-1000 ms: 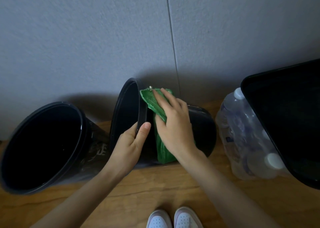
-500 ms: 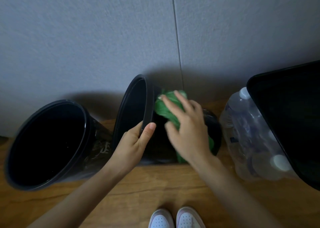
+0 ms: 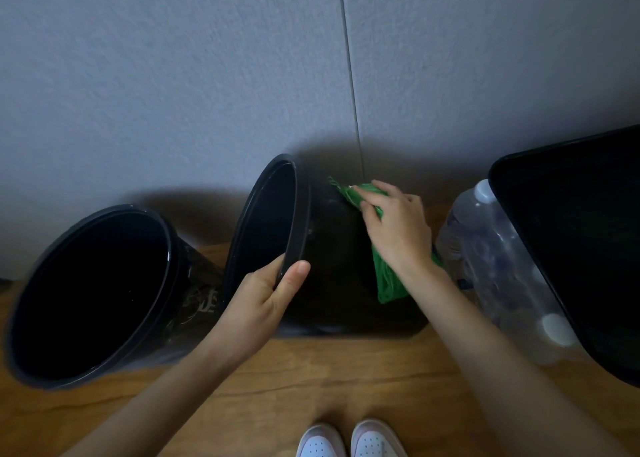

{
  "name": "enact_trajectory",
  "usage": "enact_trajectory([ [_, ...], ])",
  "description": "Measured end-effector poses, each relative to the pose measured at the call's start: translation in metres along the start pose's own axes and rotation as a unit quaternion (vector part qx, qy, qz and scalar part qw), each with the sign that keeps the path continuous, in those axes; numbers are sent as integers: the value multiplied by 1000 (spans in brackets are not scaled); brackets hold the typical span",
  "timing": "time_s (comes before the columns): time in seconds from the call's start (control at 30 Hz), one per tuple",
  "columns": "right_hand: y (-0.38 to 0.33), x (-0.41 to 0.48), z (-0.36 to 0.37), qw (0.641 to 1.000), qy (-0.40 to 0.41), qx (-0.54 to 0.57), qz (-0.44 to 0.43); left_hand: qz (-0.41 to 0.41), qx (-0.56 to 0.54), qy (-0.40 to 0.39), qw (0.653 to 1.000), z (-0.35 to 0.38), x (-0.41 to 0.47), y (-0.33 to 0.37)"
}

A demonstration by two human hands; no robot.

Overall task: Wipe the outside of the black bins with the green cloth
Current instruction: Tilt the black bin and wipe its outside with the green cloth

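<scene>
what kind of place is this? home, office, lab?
Likely an indoor corner of a home or office, seen at floor level: wood-look floor, a grey panelled wall with a seam, and a wrapped pack of water bottles stored beside black bins. Which room, I cannot tell.

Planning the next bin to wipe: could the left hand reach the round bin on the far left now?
Probably yes, once it lets go: the left hand grips the rim of the tilted bin, and the other bin sits right beside it with nothing between.
</scene>
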State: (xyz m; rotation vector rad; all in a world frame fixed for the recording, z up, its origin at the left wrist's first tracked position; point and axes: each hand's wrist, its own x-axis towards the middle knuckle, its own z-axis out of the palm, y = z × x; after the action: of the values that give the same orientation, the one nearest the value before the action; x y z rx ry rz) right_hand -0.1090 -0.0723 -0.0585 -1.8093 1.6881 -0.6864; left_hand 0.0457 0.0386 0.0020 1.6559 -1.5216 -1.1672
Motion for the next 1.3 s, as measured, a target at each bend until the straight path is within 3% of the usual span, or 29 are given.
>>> enact_trajectory([
  [0.23,-40,-72,8,980,110,62,-151,8,-13,8,1000,2,5,0],
  [0.4,-41,-66,7,976,142,72,-147,3,-8,-1,1000,-2,6,-1],
  [0.63,-24,4,1,999,34,5,-32,3,-9,-15,1000,-3,-1,-3],
  [0.93,-41,-71,5,982,111,71,-133,9,14,-11,1000,-1,2,-6],
  [1.1,-40,-87,13,978,160,62,-121,1,-10,-28,1000,-1,1,-3],
  [1.23,-32,-79,15,979,133,62,-141,-3,-13,-17,1000,-2,5,-3],
  [1.3,-23,-62,14,986,108,72,-104,-15,-20,-7,1000,-5,6,-6],
])
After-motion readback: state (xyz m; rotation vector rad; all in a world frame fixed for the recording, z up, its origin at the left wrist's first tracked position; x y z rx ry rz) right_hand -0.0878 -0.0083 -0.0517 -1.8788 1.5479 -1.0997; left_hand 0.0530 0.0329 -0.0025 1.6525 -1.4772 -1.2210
